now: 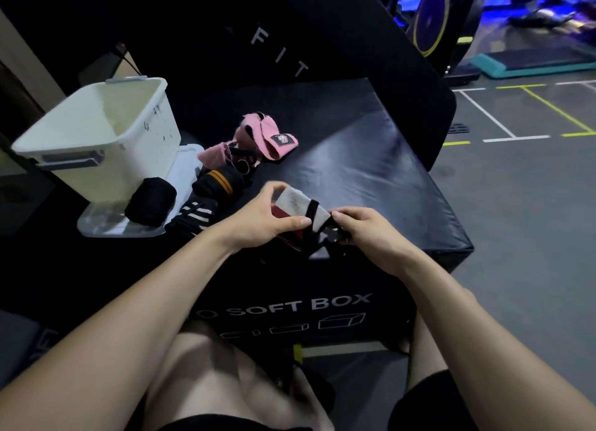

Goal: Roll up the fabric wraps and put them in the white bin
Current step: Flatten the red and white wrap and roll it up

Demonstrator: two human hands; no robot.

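Front of the padded black box (322, 185) reads "SOFT BOX" in pale letters, first bit hidden behind an arm, and the dark panel (290, 53) leaning behind it shows "FIT" — the rest is cut off. The pink wrap (277, 140) at the far side has a small dark label, too blurry to read.

Both hands are up near the front edge of the box top: left hand (267, 217) grips a grey-white wrap (301, 204) with a black band across it, fuzzy looking, with something red under it that's mostly hidden. Right hand (364, 230) pinches its other end, fingers curled.

White bin (96, 130) sits far left — smooth plastic, scuffed, standing on its clear lid (106, 224). Beside it is a rolled black wrap (150, 201), plus an orange-striped one (219, 180) and a white-striped one (193, 216), loose in a heap.
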